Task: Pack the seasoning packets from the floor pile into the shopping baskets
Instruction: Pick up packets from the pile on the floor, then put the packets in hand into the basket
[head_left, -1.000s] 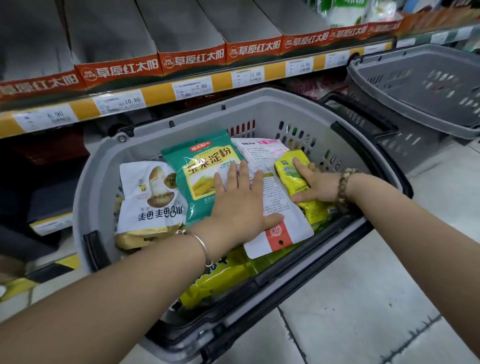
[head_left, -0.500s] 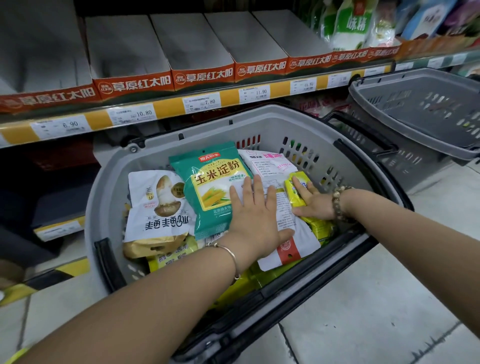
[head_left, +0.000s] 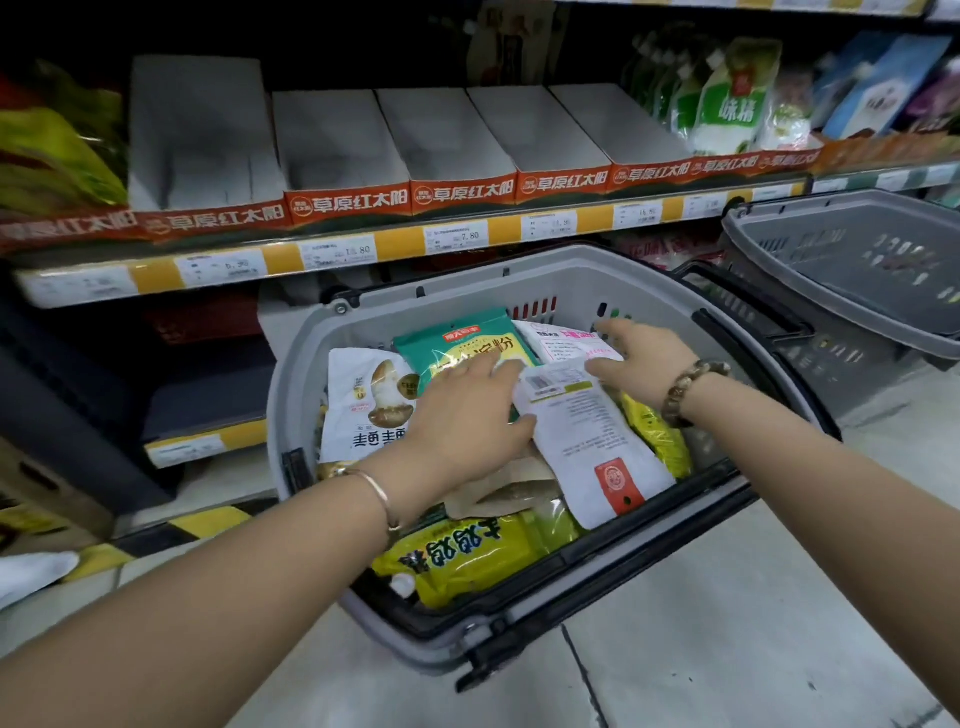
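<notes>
A grey shopping basket (head_left: 291, 374) stands on the floor below the shelf, full of seasoning packets. On top lie a green corn-starch packet (head_left: 467, 340), a white mushroom packet (head_left: 358, 410), a long white packet with a red seal (head_left: 592, 447) and a white-and-pink packet (head_left: 558, 343). Yellow packets (head_left: 467, 561) fill the near side. My left hand (head_left: 467, 421) lies flat across the green packet and the edge of the long white one. My right hand (head_left: 644, 358) rests with spread fingers on the white-and-pink packet near the far right wall, above a small yellow packet (head_left: 657, 434).
A second grey basket (head_left: 857, 270) stands to the right, touching the first one's black handle (head_left: 748, 306). Behind runs a shelf (head_left: 395, 244) with price tags, white display boxes and bagged goods. Grey floor tiles (head_left: 727, 623) spread in front and to the right.
My right hand left the small yellow packet and moved farther back onto the white-and-pink packet. My left hand slid left, onto the green packet. The long white packet now lies more exposed.
</notes>
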